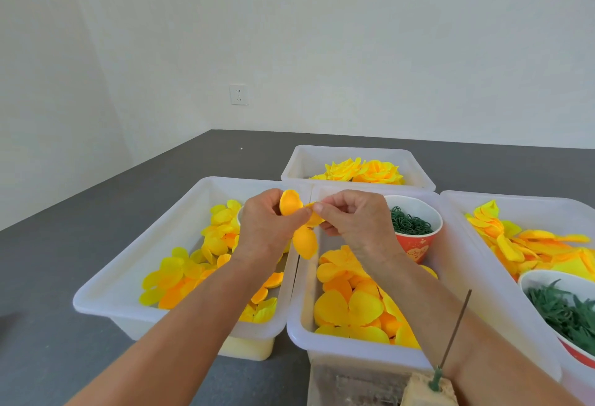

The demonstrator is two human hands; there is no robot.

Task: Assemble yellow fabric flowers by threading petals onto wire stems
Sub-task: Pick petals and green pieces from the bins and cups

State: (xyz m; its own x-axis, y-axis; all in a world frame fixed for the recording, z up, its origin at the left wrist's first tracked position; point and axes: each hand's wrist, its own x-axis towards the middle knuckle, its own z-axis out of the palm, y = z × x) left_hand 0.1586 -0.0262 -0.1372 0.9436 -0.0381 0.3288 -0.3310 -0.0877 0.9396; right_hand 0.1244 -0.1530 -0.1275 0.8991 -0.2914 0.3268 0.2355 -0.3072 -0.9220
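Above the white bins [180,280], left hand [265,227] and right hand [355,217] fingers [317,207] both pinch one orange-yellow petal piece [304,239].

On the table [96,212], three tubs in a row — left tub [128,264], middle tub [301,315], right tub [476,222] — with a fourth tub [302,164] behind. In the middle tub, petals [351,305] and, at its far right corner, a cup [415,244] of rings.
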